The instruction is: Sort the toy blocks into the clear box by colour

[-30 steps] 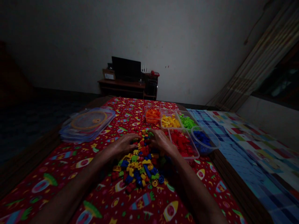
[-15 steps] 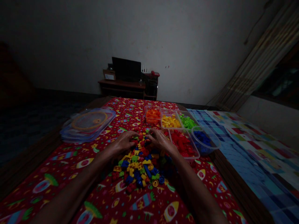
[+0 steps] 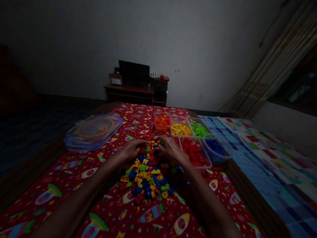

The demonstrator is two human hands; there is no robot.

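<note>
A heap of small mixed-colour plastic bricks [image 3: 148,177] lies on a red patterned cloth [image 3: 74,185]. My left hand [image 3: 131,150] rests on the heap's far left edge, fingers curled among the bricks. My right hand [image 3: 172,149] sits at the far right edge, fingers bent over pieces. What either hand grips is too dark and small to name. Clear tubs behind hold sorted bricks: orange [image 3: 162,122], yellow [image 3: 180,129], green [image 3: 199,129], red [image 3: 194,152], and a round tub of blue [image 3: 216,148].
A stack of clear lids [image 3: 92,130] lies at the left. A checked mat [image 3: 267,158] covers the floor on the right. A low desk with a dark screen [image 3: 135,74] stands against the far wall. A curtain [image 3: 277,62] hangs at right.
Both hands shifted slightly among the bricks at the heap's far end, fingers drawing closer together. The tubs and lids have not moved.
</note>
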